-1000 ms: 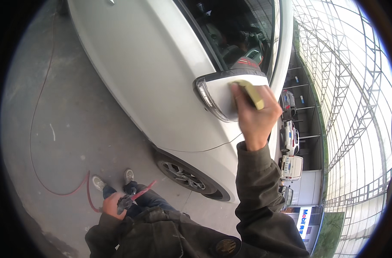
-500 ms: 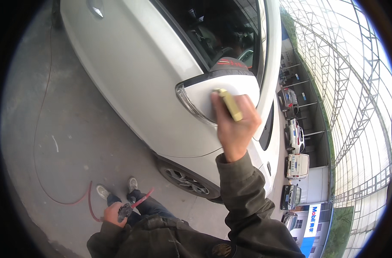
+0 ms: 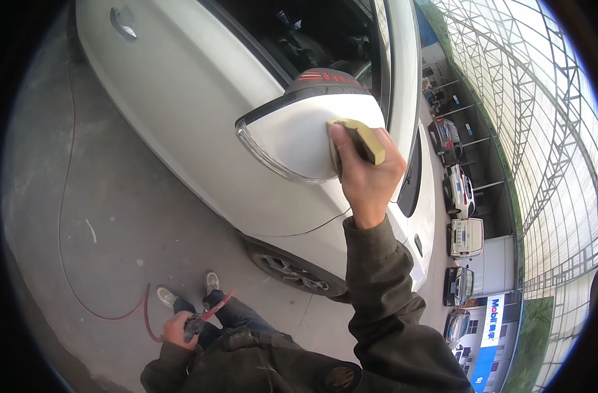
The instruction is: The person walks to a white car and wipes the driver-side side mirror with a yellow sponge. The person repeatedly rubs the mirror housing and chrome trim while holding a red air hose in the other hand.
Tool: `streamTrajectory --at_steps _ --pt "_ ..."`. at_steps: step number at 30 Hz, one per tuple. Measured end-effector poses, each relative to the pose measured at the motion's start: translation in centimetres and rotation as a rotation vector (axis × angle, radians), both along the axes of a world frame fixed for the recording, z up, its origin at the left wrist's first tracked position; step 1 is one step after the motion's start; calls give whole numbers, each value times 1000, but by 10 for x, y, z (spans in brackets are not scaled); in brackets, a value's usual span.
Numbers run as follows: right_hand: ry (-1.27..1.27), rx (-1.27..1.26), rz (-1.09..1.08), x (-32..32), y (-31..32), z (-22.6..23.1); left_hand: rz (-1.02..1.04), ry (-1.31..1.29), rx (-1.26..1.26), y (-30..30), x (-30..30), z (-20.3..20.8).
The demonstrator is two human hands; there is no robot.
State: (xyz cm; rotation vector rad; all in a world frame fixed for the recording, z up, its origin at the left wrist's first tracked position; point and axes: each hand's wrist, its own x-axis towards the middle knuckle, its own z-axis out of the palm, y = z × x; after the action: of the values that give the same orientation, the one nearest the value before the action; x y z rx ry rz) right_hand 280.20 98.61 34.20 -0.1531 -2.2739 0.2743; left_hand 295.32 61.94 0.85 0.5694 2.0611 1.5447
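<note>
My right hand (image 3: 374, 177) is closed around a folded, dull-yellow sanding pad (image 3: 375, 149) and presses it on the white side mirror cover (image 3: 282, 134) of a car. The pad lies on the right part of the cover; my fingers hide some of both. A clear lamp strip (image 3: 263, 157) edges the cover, and dark masking with red marks (image 3: 328, 78) wraps the mirror's far side. Low at my left, my left hand (image 3: 177, 329) is closed around a dark air-gun-like tool (image 3: 194, 325), with a red hose (image 3: 148, 318) beside it. The tool's exact kind is unclear.
The car's white door (image 3: 181, 98) and front wheel (image 3: 292, 272) stand before me. A thin hose line (image 3: 61, 229) curves over the grey floor (image 3: 128, 196). Several parked vehicles (image 3: 466, 236) line the right, beneath a translucent roof on metal trusses (image 3: 541, 131).
My right hand has slid the pad toward the right side of the mirror cover. The view has shifted slightly, so the car sits farther left. My left hand keeps its hold on the tool.
</note>
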Motion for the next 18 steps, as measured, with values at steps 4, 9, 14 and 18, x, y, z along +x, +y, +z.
streamTrajectory --at_steps 4,9,14,18 --pt "144 -309 -105 0 2 -8 30 -32 -33 1 5 1" --pt "-26 -66 44 9 -14 -19 49 -50 -42 -2 13 -3" --pt "136 -303 -151 9 22 -6 40 -4 20 4 12 0" --pt "-57 -108 -6 17 -20 -31 9 -35 -51 -1 13 -3"
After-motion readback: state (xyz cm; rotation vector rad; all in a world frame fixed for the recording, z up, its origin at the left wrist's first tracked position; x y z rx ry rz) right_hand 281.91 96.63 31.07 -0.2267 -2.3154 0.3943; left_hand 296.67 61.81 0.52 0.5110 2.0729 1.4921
